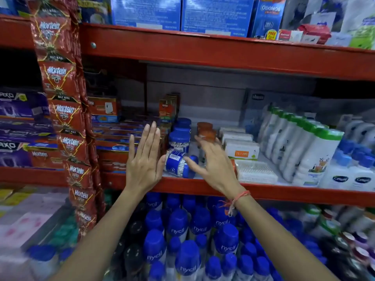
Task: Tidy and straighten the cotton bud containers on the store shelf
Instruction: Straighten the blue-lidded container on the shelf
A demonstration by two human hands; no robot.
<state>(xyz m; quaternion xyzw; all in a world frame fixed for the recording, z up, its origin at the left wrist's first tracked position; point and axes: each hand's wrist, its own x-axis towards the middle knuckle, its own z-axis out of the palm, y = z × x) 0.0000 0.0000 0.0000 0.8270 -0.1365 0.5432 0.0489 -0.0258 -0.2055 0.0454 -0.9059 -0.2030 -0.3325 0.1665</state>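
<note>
A blue-capped cotton bud jar [178, 164] lies tipped on its side at the front of the red shelf [284, 192]. Behind it stands a row of upright blue-lidded jars [179, 138]. Orange-lidded jars [205, 130] stand to their right, partly hidden by my right hand. My left hand [145, 159] is flat and open, fingers up, its thumb side against the left end of the fallen jar. My right hand [213, 165] is spread, its fingertips touching the jar's blue cap end. Neither hand grips the jar.
Flat boxes of cotton buds [256, 172] and white cartons [241, 150] sit right of the jars, then white bottles with green caps [316, 147]. Stacked red and blue boxes [113, 136] stand to the left. Red Mortein sachet strips [65, 110] hang at the left. Blue-capped bottles [188, 258] fill the shelf below.
</note>
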